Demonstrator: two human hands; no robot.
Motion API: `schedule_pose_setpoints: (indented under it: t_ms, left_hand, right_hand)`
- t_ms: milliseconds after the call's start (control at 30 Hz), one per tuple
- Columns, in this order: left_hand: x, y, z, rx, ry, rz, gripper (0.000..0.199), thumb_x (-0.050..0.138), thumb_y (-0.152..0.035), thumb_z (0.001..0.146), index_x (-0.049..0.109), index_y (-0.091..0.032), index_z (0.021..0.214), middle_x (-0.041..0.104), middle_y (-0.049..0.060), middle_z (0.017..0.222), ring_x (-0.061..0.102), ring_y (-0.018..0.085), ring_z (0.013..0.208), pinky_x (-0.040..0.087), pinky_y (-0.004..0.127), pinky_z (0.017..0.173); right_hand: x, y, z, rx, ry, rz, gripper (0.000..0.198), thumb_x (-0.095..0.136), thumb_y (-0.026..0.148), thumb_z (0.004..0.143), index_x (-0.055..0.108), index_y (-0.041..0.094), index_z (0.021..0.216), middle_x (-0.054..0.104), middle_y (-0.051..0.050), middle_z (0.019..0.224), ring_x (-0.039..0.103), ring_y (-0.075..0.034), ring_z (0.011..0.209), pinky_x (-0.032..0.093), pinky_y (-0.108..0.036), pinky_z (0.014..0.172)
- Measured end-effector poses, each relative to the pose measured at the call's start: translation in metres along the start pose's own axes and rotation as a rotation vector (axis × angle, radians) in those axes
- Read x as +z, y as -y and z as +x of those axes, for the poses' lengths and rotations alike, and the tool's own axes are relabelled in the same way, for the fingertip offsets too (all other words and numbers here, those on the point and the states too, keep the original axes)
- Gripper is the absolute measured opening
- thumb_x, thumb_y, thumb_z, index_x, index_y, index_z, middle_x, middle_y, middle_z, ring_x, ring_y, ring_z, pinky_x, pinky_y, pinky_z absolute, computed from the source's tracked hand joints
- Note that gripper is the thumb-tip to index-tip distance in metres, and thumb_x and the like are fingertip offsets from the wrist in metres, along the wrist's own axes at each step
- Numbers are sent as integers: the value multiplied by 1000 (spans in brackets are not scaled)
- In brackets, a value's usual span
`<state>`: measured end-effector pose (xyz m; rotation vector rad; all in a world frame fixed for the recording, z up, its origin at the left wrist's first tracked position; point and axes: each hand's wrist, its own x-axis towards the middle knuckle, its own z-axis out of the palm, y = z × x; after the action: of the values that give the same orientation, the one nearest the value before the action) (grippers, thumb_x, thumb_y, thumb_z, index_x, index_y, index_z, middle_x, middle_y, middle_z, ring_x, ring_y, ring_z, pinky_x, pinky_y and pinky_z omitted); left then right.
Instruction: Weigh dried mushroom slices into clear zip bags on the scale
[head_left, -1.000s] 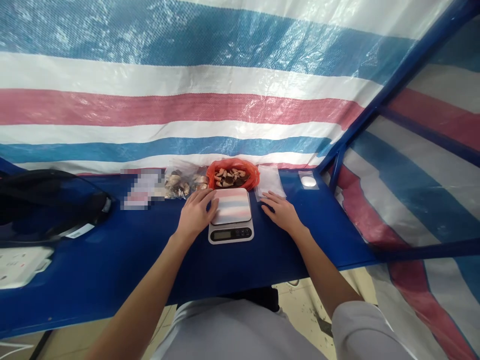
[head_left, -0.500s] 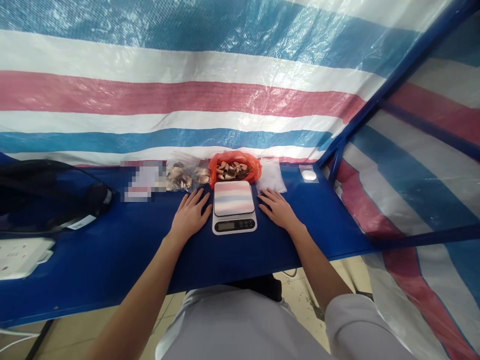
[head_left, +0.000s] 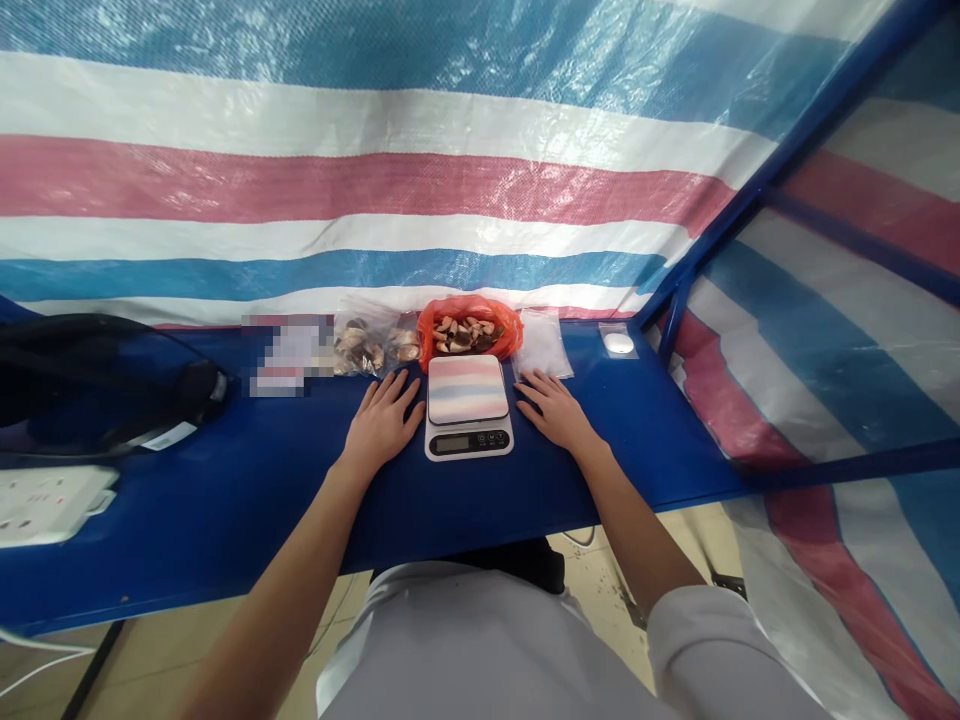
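Both hands lie palm down on the blue surface (head_left: pixel 255 490), one at each side of the kitchen scale (head_left: pixel 468 390). The left hand (head_left: pixel 381 425) is flat, its fingers spread and released, pointing forward at the clear bag of pieces (head_left: pixel 358 350); its thumb reaches toward the scale's left edge, and whether they touch I cannot tell. The right hand (head_left: pixel 556 412) mirrors it, fingers loose and fanned, tips at the near edge of the flat translucent bags (head_left: pixel 544 345). Both forearms slant inward from the body, the right one leaving a pale sleeve (head_left: pixel 709 640). The scale sits between the hands, just before the red bag (head_left: pixel 514 335) of brown-and-cream pieces.
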<state>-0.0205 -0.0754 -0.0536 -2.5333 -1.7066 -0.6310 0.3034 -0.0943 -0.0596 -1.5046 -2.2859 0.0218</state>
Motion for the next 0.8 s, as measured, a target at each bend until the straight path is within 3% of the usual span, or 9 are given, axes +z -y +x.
schedule_pose_setpoints:
  t_ms: [500,667,800]
  left_hand:
    - [-1,2,0,18,-36,1,45,43,-39,97,67,-17,129,60,15,143,52,34,137,39,54,116]
    - [-18,-2,0,11,-135,-61,38,45,-39,98,71,-21,118,71,11,126,66,28,119,54,42,102]
    - [-38,3,12,41,-228,-78,33,46,-35,98,71,-22,115,73,10,119,67,26,115,54,40,102]
  right_hand:
    - [-1,1,1,-14,-21,-26,36,49,34,101,67,23,131,58,-9,146,50,-31,140,41,-51,118]
    - [-9,4,4,-48,-60,-17,35,49,32,101,68,23,128,61,-8,143,52,-29,138,46,-49,114]
    - [-11,4,11,-68,-84,-5,33,50,30,100,69,26,126,63,-7,141,53,-28,137,47,-48,113]
